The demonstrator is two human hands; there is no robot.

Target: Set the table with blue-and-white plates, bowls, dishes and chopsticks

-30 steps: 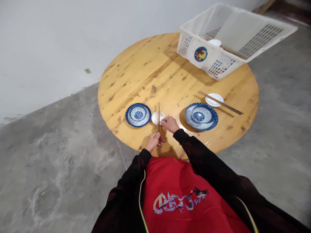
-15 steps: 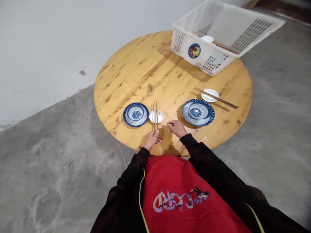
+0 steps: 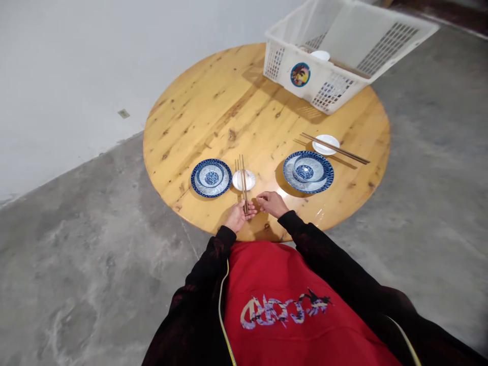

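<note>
Near the table's front edge, my left hand is closed around the lower ends of a pair of brown chopsticks. Their upper part crosses over a small white dish. Left of that dish sits a blue-and-white plate with a matching bowl on it. My right hand hovers just right of the chopsticks, its fingers curled and pinched together; whether anything is between them cannot be made out. Beyond it stands a second blue-and-white plate holding a bowl.
A second pair of chopsticks lies across another white dish on the right. At the back of the round wooden table stands a white plastic basket with a white dish and other items inside. A wall rises behind.
My left hand has turned so its palm faces up more, with the chopstick ends now lying over its fingers. My right hand has come slightly closer to it. The camera view has shifted a little.
</note>
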